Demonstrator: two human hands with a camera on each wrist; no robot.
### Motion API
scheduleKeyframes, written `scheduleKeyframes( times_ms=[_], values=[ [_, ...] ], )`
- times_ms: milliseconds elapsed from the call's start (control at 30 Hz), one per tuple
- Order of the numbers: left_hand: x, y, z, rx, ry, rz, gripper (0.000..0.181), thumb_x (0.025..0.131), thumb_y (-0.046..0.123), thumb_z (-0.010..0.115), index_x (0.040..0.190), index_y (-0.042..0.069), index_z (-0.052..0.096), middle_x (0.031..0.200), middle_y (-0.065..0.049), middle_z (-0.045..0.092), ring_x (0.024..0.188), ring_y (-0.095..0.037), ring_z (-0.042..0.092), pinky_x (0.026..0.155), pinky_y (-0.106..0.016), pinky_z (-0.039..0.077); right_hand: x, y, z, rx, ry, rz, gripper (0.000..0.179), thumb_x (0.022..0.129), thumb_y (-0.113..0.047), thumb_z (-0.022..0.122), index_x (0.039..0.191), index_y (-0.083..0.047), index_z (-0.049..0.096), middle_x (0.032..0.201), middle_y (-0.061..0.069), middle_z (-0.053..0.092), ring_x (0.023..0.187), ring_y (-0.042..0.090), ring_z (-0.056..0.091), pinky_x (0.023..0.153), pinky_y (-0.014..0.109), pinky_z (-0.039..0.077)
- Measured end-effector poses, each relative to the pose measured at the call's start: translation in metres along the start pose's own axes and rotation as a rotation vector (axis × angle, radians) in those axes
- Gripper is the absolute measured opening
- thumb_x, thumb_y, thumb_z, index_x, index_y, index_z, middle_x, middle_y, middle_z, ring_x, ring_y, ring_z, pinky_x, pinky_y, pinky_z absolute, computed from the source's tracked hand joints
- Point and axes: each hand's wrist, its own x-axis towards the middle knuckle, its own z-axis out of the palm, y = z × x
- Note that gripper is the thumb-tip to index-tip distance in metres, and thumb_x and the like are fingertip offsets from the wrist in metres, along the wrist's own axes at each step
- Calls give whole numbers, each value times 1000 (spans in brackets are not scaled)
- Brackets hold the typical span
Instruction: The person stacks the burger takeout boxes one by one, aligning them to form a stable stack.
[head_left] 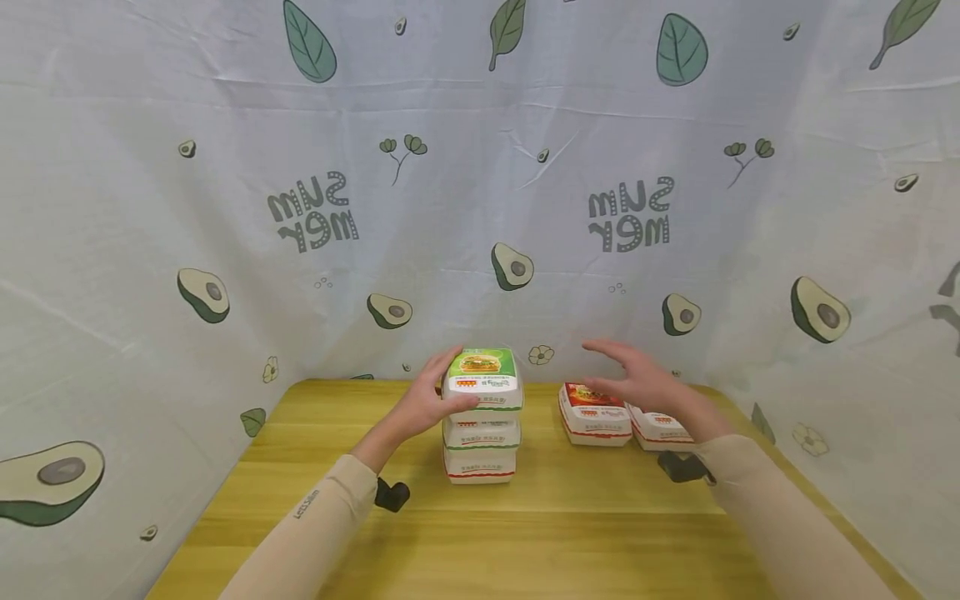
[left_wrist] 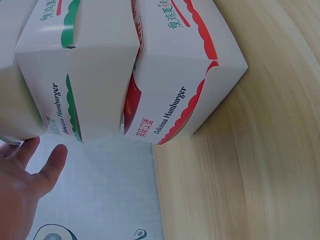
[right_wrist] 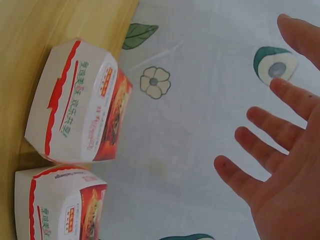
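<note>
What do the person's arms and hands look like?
Left sleeve: long, pale beige, small dark lettering on the forearm. Right sleeve: same colour, no visible markings. Left hand and right hand: bare, no gloves. Left black device by that wrist, right black device likewise. No cables visible.

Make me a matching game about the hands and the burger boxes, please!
1. left hand
2. right hand
3. top stacked box
4. bottom stacked box

A. red wavy trim, standing on the table
B. fingers spread, holding nothing
C. green lid with a burger picture
D. touching a box on the stack

Pairs: 1-D, 2-B, 3-C, 4-A
</note>
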Motion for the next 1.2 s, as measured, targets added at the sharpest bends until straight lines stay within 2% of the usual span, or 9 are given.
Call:
scheduleKeyframes(
  times_ms=[200,400,567,1033,1200],
  values=[
    [-1,1,0,-6,8,5,91,87,37,79,159,34,25,161,-5,26,125,-27,50,100,-47,50,-8,20,-3,-32,0,36,74,93,-45,70,151,-8,44,158,22,37,145,46,30,113,67,27],
    [0,-1,0,4,13,5,93,85,43,80,159,35,25,160,-4,27,123,-25,51,99,-43,51,-16,45,-5,-51,0,32,74,89,-38,75,148,-3,46,154,27,40,142,50,33,109,69,29],
    [0,0,0,8,13,3,94,84,47,80,159,35,26,159,-3,28,123,-24,52,98,-42,51,-22,59,-4,-62,-19,60,75,88,-37,75,148,-2,45,154,29,39,140,53,32,108,71,29],
    [0,-1,-1,-32,2,16,91,88,33,79,160,30,25,160,-8,26,122,-27,52,99,-45,51,-33,87,0,-131,-96,158,88,77,-30,86,148,1,44,151,33,38,137,57,32,103,75,30],
    [1,-2,0,-29,7,11,90,87,34,80,160,32,26,160,-6,27,120,-26,53,98,-44,51,-36,99,2,-165,-112,194,90,74,-31,87,148,-1,45,150,33,40,136,57,31,102,77,29]
  ],
)
